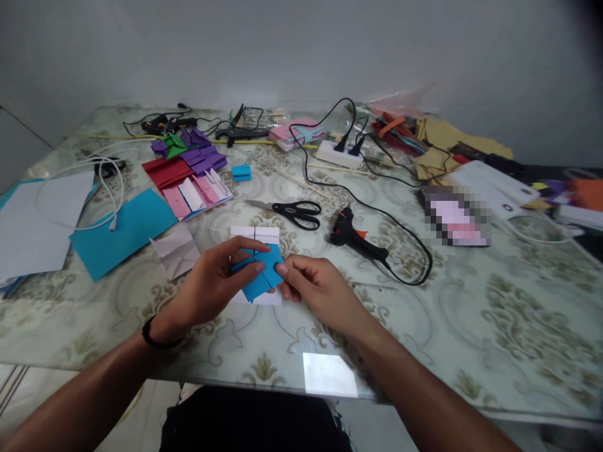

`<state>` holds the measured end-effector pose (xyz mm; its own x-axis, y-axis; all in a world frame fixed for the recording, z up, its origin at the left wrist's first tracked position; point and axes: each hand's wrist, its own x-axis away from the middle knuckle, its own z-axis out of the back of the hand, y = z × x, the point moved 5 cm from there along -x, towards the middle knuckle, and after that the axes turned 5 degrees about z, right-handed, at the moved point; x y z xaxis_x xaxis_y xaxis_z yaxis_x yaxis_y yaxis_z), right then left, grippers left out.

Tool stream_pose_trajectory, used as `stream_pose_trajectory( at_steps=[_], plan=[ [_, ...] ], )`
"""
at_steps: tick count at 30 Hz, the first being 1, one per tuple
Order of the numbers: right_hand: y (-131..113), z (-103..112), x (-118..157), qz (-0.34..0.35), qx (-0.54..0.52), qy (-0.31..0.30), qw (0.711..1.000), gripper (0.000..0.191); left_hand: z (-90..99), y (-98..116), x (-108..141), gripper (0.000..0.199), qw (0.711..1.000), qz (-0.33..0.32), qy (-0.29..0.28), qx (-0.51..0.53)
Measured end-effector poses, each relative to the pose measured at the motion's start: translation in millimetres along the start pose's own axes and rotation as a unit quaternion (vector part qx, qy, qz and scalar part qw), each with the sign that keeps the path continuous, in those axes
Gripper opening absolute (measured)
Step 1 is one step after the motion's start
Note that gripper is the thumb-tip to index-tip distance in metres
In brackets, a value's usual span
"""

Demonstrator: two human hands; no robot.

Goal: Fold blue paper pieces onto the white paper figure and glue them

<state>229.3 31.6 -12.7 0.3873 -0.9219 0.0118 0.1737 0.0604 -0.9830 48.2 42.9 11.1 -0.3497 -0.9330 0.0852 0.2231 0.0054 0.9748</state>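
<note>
Both hands meet over the table on one piece of blue paper, held slightly tilted between them. Left hand pinches it with the thumb on top and the index finger stretched across the far edge; right hand nips the right edge between thumb and curled fingers. Both touch it, yet the left covers more of it. Those fingers hide enough that its long axis cannot be told; a dark line on it slants from far left to near right. Directly beneath lies white folded paper, showing past the blue on the far and near sides, its length seeming to run away from the body.

Near the left hand, on its outer side, sits a creased pale sheet, with a large blue sheet beyond. Ahead of the hands lie scissors, blades pointing left. Beyond the right hand rests a black glue gun, nozzle turned away from the person. Farther back stands a white power strip with two plugs in it
</note>
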Motion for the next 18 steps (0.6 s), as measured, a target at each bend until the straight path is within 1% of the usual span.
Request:
stream_pose_trajectory(
  at_steps=[6,8,12,18],
  plan=[
    [-5.1,-0.6,0.9,0.016,0.018,0.028,0.999,0.048,0.5,1.3,0.8,0.021,0.998,0.013,-0.007,-0.055],
    [-6.2,-0.6,1.1,0.021,0.004,0.028,0.999,0.048,-0.3,0.9,0.6,0.021,0.999,0.029,-0.015,-0.023],
    [-9.2,0.4,0.9,0.041,-0.032,0.022,0.998,0.047,-3.8,0.4,-0.1,0.022,0.994,0.063,-0.035,0.085],
    [-12.4,1.5,1.8,0.071,-0.026,0.041,0.996,0.040,-5.9,1.3,0.2,0.021,0.991,0.061,-0.049,0.105]
  ],
)
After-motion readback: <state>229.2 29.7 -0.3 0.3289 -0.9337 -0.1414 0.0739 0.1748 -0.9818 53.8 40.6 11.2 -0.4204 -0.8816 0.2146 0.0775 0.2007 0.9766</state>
